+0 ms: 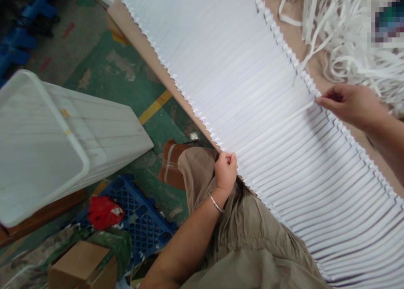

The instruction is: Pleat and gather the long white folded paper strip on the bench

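Dozens of white strips are seen laid side by side across a pale wooden board, their ends forming a notched line along both long edges. The row is shown running from the upper end of the board past the lower right of the frame, while a tangled heap of loose strips is left on the board's far side, not yet laid out. A single strip is pinched at its end between the thumb and fingertips of the right hand, close to the notched far edge. The left hand, with a metal bangle at its wrist, is held closed at the near edge of the row, above khaki trousers; whether a strip is gripped there cannot be told. Beside the board, a white plastic bin is seen tilted over a green painted floor, near a blue plastic crate, a red bag and a cardboard box.
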The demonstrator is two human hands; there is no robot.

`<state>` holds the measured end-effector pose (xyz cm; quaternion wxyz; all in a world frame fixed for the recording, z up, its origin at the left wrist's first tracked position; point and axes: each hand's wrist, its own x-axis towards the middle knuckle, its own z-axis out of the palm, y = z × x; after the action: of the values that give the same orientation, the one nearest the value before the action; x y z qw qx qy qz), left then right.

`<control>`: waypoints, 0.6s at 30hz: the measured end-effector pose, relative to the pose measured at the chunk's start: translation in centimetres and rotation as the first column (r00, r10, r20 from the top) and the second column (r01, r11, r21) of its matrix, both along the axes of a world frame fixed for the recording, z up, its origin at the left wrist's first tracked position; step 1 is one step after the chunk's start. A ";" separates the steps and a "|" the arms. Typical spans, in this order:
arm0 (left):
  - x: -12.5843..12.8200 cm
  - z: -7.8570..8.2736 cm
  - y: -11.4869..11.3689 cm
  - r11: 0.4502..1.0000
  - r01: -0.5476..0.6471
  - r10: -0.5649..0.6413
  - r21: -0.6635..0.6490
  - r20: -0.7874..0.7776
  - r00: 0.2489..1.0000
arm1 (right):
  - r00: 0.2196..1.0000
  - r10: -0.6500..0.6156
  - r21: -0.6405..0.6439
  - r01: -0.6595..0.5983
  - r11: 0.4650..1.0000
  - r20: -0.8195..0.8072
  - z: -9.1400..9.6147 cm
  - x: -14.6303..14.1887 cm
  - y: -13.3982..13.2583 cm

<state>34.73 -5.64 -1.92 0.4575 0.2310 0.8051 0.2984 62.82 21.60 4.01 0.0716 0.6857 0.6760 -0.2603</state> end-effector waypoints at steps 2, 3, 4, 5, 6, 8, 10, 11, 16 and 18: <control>0.0 0.1 0.1 1.000 0.014 -0.014 -0.001 -0.011 1.000 | 1.000 -0.010 -0.011 0.010 1.000 -0.019 0.2 -0.4 0.0; 0.0 0.1 0.1 1.000 0.023 -0.023 -0.002 -0.017 1.000 | 1.000 -0.007 -0.012 0.007 1.000 -0.030 0.2 -0.5 0.1; 0.0 0.1 0.2 1.000 0.031 -0.031 -0.002 -0.023 0.999 | 0.999 0.000 -0.007 0.000 1.000 -0.040 0.2 -0.6 0.2; -0.1 0.2 0.3 0.999 0.040 -0.040 -0.005 -0.031 0.999 | 0.999 0.010 -0.003 -0.010 1.000 -0.049 0.1 -0.6 0.2; -0.1 0.2 0.3 0.999 0.049 -0.049 -0.009 -0.040 0.998 | 0.998 0.022 0.000 -0.022 1.000 -0.055 0.0 -0.6 0.3; -0.1 0.1 0.4 0.998 0.064 -0.065 -0.025 -0.068 0.996 | 0.996 0.053 0.009 -0.053 0.999 -0.066 -0.4 -0.6 0.5; -0.1 0.1 0.5 0.996 0.079 -0.083 -0.046 -0.096 0.992 | 0.994 0.090 0.025 -0.088 0.996 -0.066 -0.9 -0.5 0.7; -0.2 0.1 0.5 0.995 0.086 -0.091 -0.055 -0.105 0.990 | 0.992 0.112 0.034 -0.110 0.993 -0.065 -1.3 -0.4 0.7; -0.3 0.1 0.7 0.992 0.102 -0.109 -0.069 -0.114 0.988 | 0.978 0.208 0.066 -0.207 0.976 -0.012 -3.0 0.0 0.8; -0.3 0.2 0.7 0.992 0.101 -0.109 -0.069 -0.112 0.988 | 0.978 0.209 0.071 -0.209 0.975 0.002 -3.4 0.1 0.9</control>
<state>34.42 -4.92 -1.73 0.4324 0.2754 0.8260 0.2344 62.93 22.50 0.60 0.0724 0.6123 0.7532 -0.2292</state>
